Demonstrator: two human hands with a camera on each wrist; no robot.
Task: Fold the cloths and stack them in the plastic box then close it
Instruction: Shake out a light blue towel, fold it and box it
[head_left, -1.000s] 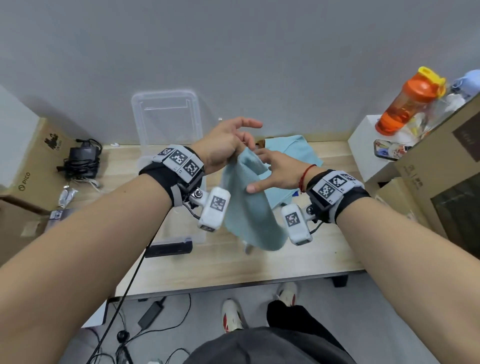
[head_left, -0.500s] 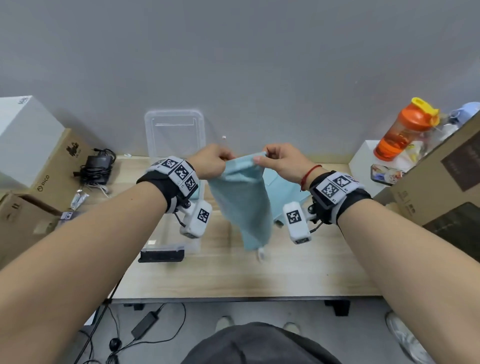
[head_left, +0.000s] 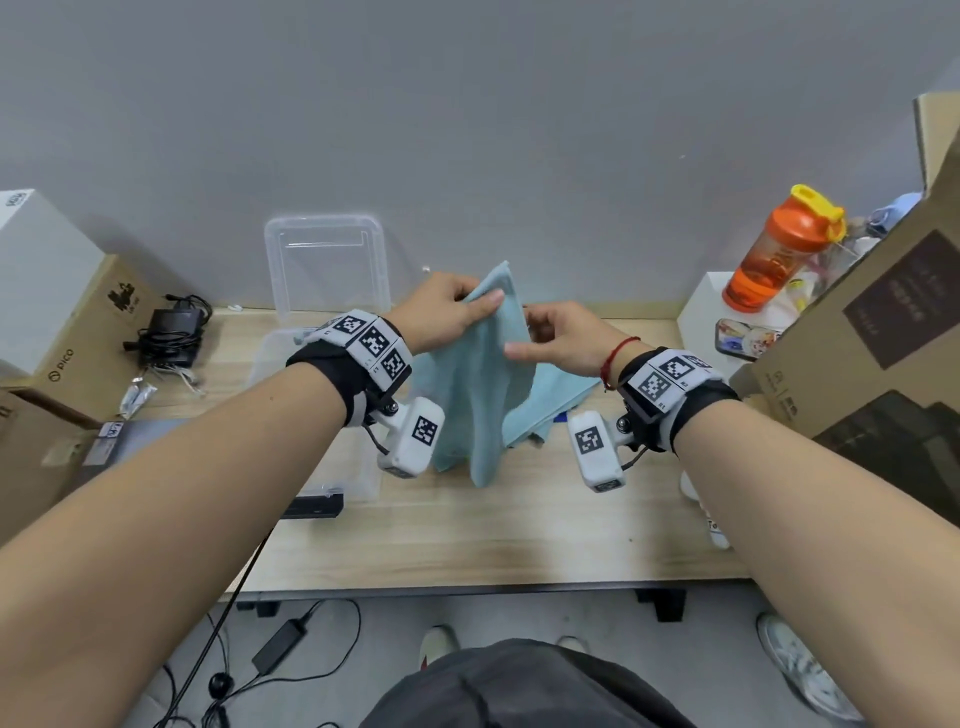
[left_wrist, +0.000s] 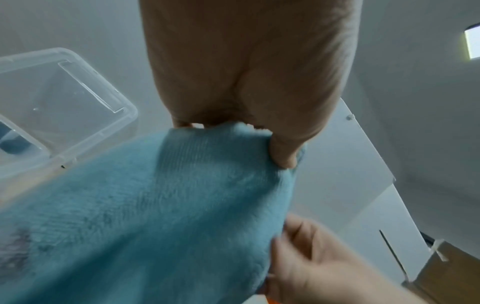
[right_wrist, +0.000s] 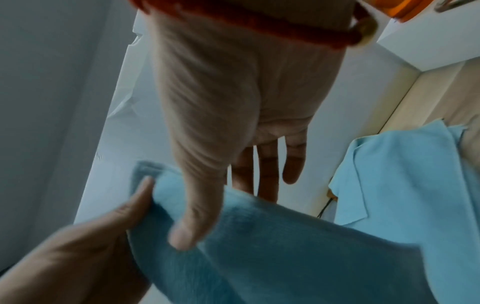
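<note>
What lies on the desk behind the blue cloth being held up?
Behind the held cloth, pinched by the left hand, a second blue cloth lies on the desk. Only its right part shows; the rest is covered, so its fold cannot be judged.

Box (head_left: 317, 415) left on table (head_left: 467, 535), lid (head_left: 326, 265) behind it; second cloth (head_left: 558, 389) right; held cloth (head_left: 478, 395) between.

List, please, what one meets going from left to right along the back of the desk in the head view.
White box → black charger → clear box lid → left hand → held blue cloth → right hand → orange bottle.
</note>
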